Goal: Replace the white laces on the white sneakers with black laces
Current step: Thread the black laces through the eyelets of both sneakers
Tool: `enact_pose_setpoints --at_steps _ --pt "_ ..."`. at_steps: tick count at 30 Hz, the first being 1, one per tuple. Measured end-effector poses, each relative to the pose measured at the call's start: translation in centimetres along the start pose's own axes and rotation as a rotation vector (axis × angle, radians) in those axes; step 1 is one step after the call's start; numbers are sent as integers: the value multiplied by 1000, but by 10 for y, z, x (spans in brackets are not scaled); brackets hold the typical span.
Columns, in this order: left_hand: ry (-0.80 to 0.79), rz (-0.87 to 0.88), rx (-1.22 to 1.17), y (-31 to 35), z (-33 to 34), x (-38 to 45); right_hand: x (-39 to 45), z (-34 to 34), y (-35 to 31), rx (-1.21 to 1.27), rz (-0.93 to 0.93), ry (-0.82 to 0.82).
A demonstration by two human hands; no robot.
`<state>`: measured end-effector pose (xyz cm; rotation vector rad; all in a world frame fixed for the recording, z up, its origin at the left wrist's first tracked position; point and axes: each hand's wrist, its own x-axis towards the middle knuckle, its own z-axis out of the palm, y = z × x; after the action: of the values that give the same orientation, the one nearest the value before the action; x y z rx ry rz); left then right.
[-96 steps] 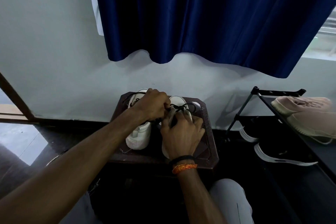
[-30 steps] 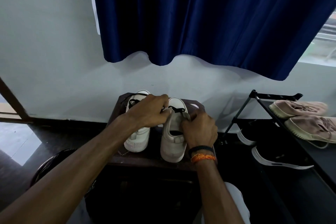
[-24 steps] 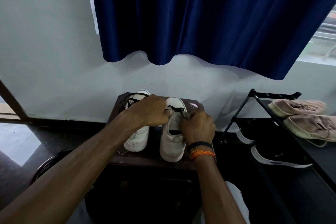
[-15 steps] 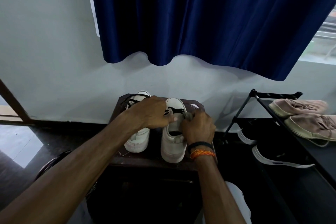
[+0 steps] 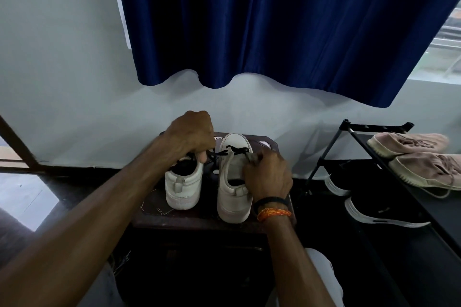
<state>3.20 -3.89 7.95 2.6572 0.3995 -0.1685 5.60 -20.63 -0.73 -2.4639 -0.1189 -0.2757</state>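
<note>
Two white sneakers stand heel-toward-me on a small dark wooden table [image 5: 199,219]. The left sneaker [image 5: 183,187] is partly covered by my left hand [image 5: 190,136], which is raised above its front and grips a black lace [image 5: 218,153] stretched leftward from the right sneaker [image 5: 233,182]. My right hand [image 5: 268,177] rests on the right side of the right sneaker and pinches its upper edge near the eyelets. Black lace crosses the front eyelets of the right sneaker. No white lace shows.
A black shoe rack [image 5: 389,182] stands at the right with pink sneakers [image 5: 419,157] on top and black shoes [image 5: 374,209] below. A blue curtain [image 5: 274,20] hangs over the white wall behind. My knees sit below the table.
My left hand has lifted up and to the left, pulling the black lace taut away from the right sneaker. My right hand stays on the right sneaker's side.
</note>
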Motion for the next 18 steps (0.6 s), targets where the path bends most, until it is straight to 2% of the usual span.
enact_pose_setpoints --at_steps 3,6,9,12,15,17,18 --pt "-136 -41 18 4 0 -7 1 0 0 -13 7 -21" --pt "-244 -20 -55 4 -1 -12 4 2 2 -57 -67 -34" --pt "-251 4 -151 -3 -9 -17 7 2 1 -137 -173 -62" --pt "-77 39 -188 -10 -14 -21 13 -4 -7 22 -299 -122" --pt "223 29 -261 -17 -12 -19 19 -19 -22 229 -297 -238" --pt "376 77 -127 -22 -6 -8 23 -21 -26 238 -274 -270" --pt "387 128 -31 -23 -3 0 24 -19 -26 238 -263 -270"
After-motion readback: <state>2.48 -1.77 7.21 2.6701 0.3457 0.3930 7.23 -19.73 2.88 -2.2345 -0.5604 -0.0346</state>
